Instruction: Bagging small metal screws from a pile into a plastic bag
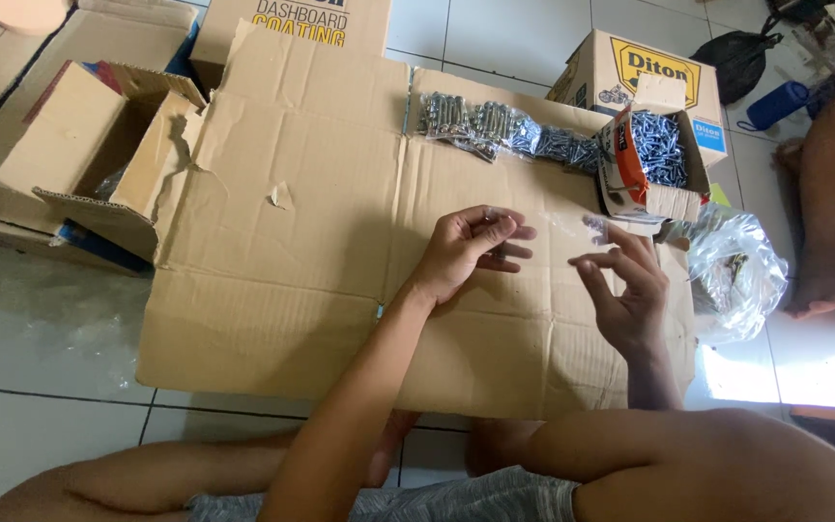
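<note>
Your left hand [466, 246] hovers over the middle of the flattened cardboard sheet [292, 271] spread on the tiled floor [41, 406]. Its grip is pinched: thumb and fingertips close on one end of a small clear plastic bag [543, 230], which stretches toward 3 o'clock. Your right hand [625, 290] sits just beside it, at 3 o'clock from the left hand. Forefinger and thumb meet at the bag's other end near a small dark item, possibly a screw; the view is too blurred there to be sure. The other right fingers are spread loose.

At 12 o'clock from your hands, a row of packed clear bags of silvery screws [495, 130] lies along the far edge of the cardboard sheet. At 1 o'clock, a small open carton with an orange side [645, 159] holds loose silvery screws, touching the end of that row. Behind it stands a closed cardboard box with a yellow panel [645, 68]. At 3 o'clock, a crumpled clear plastic bag [736, 271] rests on the floor by the sheet's right edge. At 10 o'clock, an open brown carton [99, 155] lies with its flaps out.

Another person's bare foot [819, 280] rests on the floor at the far right, well apart from your hands. A blue cylinder [775, 104] lies at 2 o'clock.
</note>
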